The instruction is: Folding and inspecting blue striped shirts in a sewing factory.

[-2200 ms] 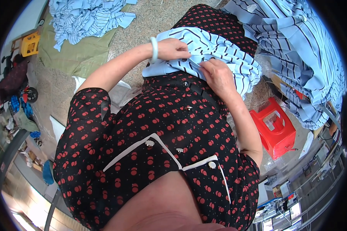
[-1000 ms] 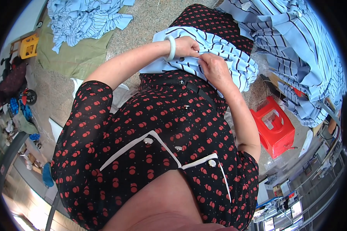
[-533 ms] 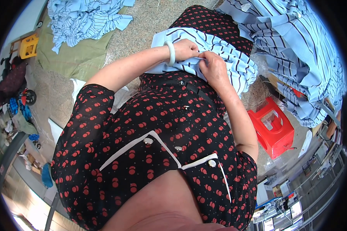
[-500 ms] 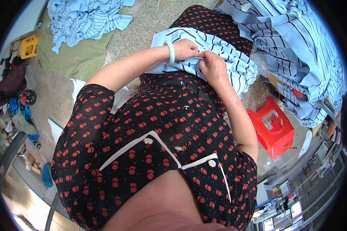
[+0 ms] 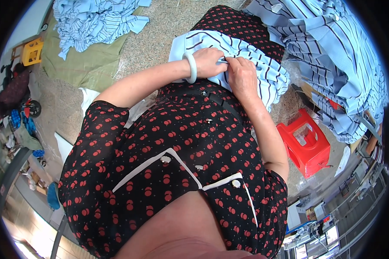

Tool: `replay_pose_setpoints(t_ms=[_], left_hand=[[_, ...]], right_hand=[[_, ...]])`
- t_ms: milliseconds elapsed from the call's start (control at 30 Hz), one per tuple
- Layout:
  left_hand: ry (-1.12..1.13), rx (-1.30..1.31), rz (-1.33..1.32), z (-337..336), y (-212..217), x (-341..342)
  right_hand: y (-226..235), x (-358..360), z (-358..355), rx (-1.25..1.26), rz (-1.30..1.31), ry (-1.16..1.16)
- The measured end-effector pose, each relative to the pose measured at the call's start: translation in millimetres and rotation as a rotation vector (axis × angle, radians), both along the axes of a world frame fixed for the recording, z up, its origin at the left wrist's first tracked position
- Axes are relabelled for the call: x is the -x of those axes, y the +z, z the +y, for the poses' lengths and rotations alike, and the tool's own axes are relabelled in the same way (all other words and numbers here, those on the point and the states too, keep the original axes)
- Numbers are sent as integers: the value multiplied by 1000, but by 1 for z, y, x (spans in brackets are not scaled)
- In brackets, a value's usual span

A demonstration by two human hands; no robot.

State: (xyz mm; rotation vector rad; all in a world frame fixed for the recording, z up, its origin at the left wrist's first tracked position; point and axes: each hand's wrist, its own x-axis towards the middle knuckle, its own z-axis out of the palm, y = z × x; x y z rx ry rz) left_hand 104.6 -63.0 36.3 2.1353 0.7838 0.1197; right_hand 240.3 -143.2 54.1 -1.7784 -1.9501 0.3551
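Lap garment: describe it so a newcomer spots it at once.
Start from the red-dotted black dress at centre. Across its lap lies a light-blue, dark-striped garment. Unlike the similar left pile and right pile, it's pinched by the left hand and right hand.

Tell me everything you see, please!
Striped garment: one, light blue with dark stripes, on the lap
Left heap: one, striped light blue cloth, upper left
Green cloth: one, olive, beneath left heap
Right heap: one, striped blue cloth, upper right
Stool: one, red, floor at right
Plastic piece: one, yellow, far left
Edge clutter: uncountable, mixed colours, both sides
Clothing: one outfit, black with red dots, on the person
Bangle: one, pale, left wrist
Left grip: one, bare, pinching garment
Right grip: one, bare, pinching garment
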Motion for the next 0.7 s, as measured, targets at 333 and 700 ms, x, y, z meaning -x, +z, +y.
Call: replay_pose_setpoints(t_ms=[333,700], left_hand=[[105,12,99,-14,2,0],[65,34,30,-8,1,7]], right_hand=[[-1,1,3,13,-18,20],[-6,6,1,29,122,-8]])
